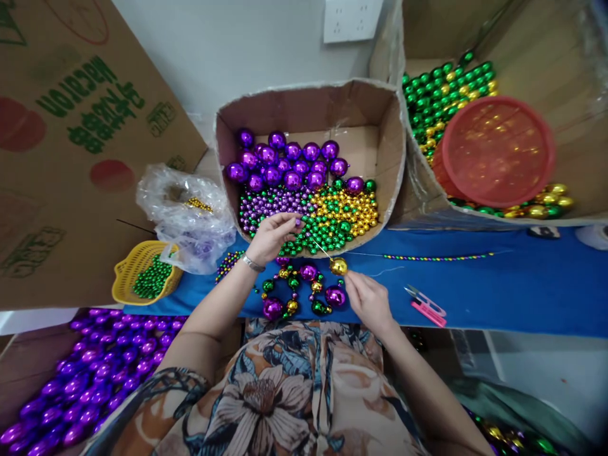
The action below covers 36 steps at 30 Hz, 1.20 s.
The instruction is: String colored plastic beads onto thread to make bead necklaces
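My left hand (278,235) is closed in a pinch over the front of the open box, with a small purple bead (297,222) at its fingertips. Lower and to the right, the fingers of my right hand (369,301) grip a shiny gold ball bead (339,266). A thin needle (323,249) sticks out of this bead toward my left hand. From the gold bead a pale thread leads right to a strand of tiny mixed beads (437,257). Beneath my hands, strung purple, green and gold balls (308,272) lie on the blue cloth (522,285).
The cardboard box (308,104) holds purple, green and gold beads. At right are pink-handled snips (430,307) and another box with a red basin (498,155). A yellow basket (124,278) and a plastic bag (190,215) stand left; purple balls (95,373) fill a container below.
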### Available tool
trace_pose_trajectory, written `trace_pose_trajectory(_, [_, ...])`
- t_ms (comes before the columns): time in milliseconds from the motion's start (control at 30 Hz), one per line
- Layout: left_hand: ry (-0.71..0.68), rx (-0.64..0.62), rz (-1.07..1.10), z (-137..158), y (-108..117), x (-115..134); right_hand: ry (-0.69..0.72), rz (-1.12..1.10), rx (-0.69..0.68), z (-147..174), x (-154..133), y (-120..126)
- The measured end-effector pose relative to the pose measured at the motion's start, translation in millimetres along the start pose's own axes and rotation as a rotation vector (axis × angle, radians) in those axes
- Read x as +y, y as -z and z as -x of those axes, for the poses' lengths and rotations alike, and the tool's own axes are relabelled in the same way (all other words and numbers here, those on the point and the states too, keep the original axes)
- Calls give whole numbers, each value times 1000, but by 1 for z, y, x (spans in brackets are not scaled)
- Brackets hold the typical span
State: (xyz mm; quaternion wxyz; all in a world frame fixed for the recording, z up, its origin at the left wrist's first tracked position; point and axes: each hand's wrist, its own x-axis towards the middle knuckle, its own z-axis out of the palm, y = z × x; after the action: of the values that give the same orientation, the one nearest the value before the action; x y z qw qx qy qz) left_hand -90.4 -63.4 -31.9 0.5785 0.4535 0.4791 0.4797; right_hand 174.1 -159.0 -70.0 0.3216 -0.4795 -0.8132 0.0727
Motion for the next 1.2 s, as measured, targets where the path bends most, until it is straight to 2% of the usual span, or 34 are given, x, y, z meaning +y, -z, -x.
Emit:
trace_pose_trajectory(67, [106,-65,214,5,-14,1,-2,4,10,-1,-1,2])
trace_pose_trajectory(167, [178,-106,325,11,-28,2,4,11,23,0,-1,3])
trace_pose_trajectory(500, [266,-96,503,18,-40,-1,12,19,29,0,-2,3])
trace_pose_trajectory(700, [265,-70,488,20,-42,-3,18,32,29,1,-2,4])
trace_pose_trajectory(767, [206,-42,421,21,-44,-5,22,72,27,2,0,3])
trace_pose_trajectory(867, [-8,19,213,23,-49,-7,36,172,38,3,2,1])
trace_pose_trajectory(933, [-106,-28,103,20,-53,-7,32,193,61,4,3,1])
trace_pose_trajectory(1033, [-127,-109,15,4,-59,-8,-30,114,117,5,8,5])
trace_pose_trajectory(1133, [-270,-97,-323,-23,-69,-13,-98,35,171,6,14,11])
trace_pose_trajectory(1200, [-393,-162,-589,-39,-78,-19,-119,24,192,7,17,15])
